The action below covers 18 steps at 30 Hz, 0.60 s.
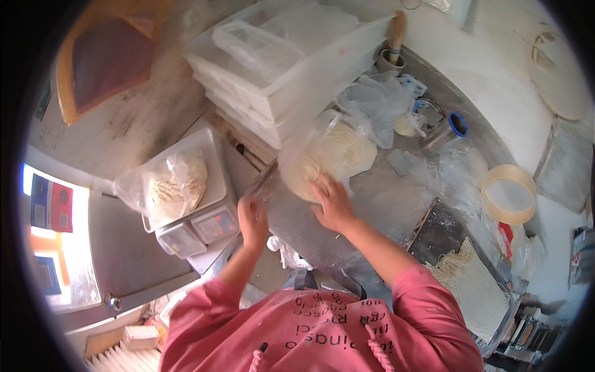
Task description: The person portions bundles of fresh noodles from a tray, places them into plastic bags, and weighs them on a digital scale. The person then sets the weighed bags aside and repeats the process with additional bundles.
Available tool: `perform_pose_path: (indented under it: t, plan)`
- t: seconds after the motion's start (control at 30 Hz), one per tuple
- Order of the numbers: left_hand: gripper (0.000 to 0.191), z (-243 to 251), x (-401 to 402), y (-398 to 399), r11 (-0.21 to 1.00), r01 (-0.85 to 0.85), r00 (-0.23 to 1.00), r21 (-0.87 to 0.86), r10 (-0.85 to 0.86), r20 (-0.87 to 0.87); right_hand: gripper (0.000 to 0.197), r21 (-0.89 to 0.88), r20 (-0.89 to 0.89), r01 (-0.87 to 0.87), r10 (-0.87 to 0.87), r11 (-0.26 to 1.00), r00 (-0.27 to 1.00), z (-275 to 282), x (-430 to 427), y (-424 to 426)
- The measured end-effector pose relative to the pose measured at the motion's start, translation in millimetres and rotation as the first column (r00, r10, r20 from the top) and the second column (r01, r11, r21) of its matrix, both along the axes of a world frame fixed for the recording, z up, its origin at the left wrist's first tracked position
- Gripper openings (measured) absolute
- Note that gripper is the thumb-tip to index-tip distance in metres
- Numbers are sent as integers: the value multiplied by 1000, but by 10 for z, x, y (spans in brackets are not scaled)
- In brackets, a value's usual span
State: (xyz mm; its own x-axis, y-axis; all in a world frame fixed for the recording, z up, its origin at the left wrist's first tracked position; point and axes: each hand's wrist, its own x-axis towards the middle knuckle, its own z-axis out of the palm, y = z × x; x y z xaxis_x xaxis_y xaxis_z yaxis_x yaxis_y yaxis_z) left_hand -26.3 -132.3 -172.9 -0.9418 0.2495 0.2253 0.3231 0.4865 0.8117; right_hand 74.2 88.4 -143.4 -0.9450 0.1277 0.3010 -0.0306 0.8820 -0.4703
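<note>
On the grey worktop [372, 200], bagged fresh noodles [344, 144] lie in clear plastic. My right hand [332, 202] rests with spread fingers on the near bag of noodles [302, 174]; a firm grip is not visible. My left hand [253, 221], blurred, is raised between that bag and a scale, and its finger position is unclear. Left of it, a plastic tray [218, 162] on the scale [216, 228] holds another clear bag of noodles [179, 183].
Stacked white plastic crates [241, 83] stand behind the scale. At the right are a steel canister with a blue rim [437, 135], a round sieve [509, 193] and a dark board [432, 232] bearing loose noodles [474, 288]. A brush [397, 37] stands in a cup at the back.
</note>
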Motion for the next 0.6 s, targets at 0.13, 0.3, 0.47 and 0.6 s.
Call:
perform_pose_path:
  t: [0.13,0.3,0.47,0.6]
  plan:
    - [79,-1100,935,-516,974,203,813,-101,-110,571,43,-35,-160,-48,41,998,986,47,563,276]
    - [47,-1573,953,-466,974,136,820,-182,-8,572,29,-125,7,356,-358,926,934,-143,1116,887]
    - [43,-1314,796,-486,730,535,747,-426,-172,643,32,204,181,669,-699,715,692,-356,1888,2033]
    - [46,-762,830,-366,161,935,306,-316,84,948,35,337,342,807,-862,484,374,-321,2457,2963]
